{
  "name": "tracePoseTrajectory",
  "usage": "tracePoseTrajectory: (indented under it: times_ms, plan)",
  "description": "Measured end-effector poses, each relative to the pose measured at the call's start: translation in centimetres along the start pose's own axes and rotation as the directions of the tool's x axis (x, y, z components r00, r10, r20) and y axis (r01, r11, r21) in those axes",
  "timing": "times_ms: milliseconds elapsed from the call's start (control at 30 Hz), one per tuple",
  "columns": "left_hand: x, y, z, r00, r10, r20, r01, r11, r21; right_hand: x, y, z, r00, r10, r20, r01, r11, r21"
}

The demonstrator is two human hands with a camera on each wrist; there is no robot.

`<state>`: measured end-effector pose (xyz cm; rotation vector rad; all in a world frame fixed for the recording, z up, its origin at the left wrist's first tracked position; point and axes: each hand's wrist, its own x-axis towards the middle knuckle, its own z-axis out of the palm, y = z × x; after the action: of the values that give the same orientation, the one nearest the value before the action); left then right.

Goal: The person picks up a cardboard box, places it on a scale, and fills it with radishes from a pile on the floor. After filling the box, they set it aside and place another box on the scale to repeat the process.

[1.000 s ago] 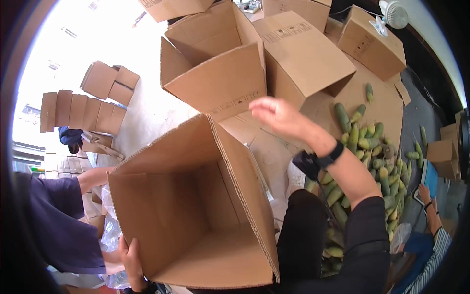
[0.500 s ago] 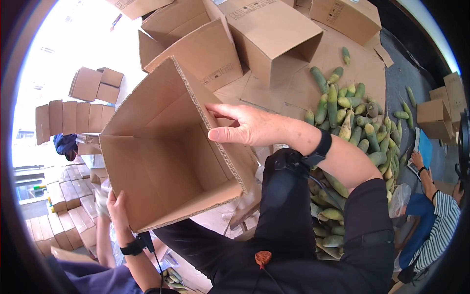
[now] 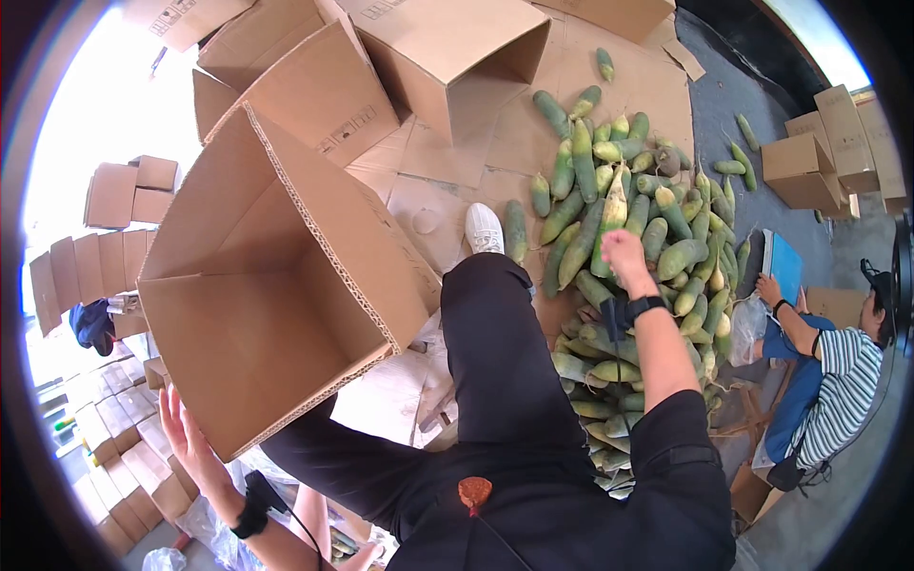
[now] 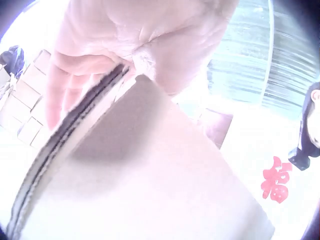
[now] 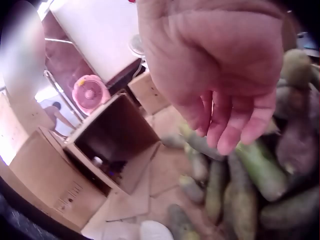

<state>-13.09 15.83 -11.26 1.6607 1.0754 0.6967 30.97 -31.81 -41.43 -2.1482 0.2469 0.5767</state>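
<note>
A tall cardboard box leans at the person's left, its opening facing the camera. The left hand rests against the box's lower left edge with fingers extended. In the left wrist view, the palm meets the cardboard edge. To the right, a heap of green radishes lies on flattened cardboard. The right hand is over the heap, fingers loosely bent and holding nothing. Just beneath its fingertips is a bright green radish, whose pale end shows in the head view.
An open carton and a carton on its side stand ahead. Stacked small boxes are at the left. A person in a striped shirt sits at the right beside a blue board. A white shoe is near the heap.
The right hand has left the box's side and moved right over the radishes. The box has tilted and shifted left in view; the left hand's fingers have straightened from gripping its edge.
</note>
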Motion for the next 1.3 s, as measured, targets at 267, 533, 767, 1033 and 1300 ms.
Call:
tracePoseTrajectory:
  times_ms: [267,533,767,1033,1300]
  plan:
    - [-5.3,-0.7,1.8,0.923,0.373,-0.095,-0.238,0.747,0.621,-5.2,10.5,3.8,0.973,0.230,0.025,-0.227,0.970,-0.080]
    - [-6.0,-1.0,5.1,0.873,0.482,0.078,-0.325,0.453,0.830,-5.2,11.6,10.0,0.789,0.574,0.218,-0.613,0.762,0.210]
    - [-5.6,-0.6,6.0,0.885,0.464,0.043,-0.295,0.486,0.822,-0.4,14.8,14.5,0.697,0.631,0.342,-0.635,0.319,0.704]
    - [-5.3,-0.4,6.4,0.880,0.474,0.024,-0.283,0.484,0.828,-0.6,14.3,13.7,0.688,0.714,0.130,-0.690,0.587,0.424]
    - [-5.4,-0.3,6.5,0.877,0.479,0.028,-0.284,0.471,0.835,-1.9,12.5,13.4,0.803,0.581,0.132,-0.576,0.700,0.422]
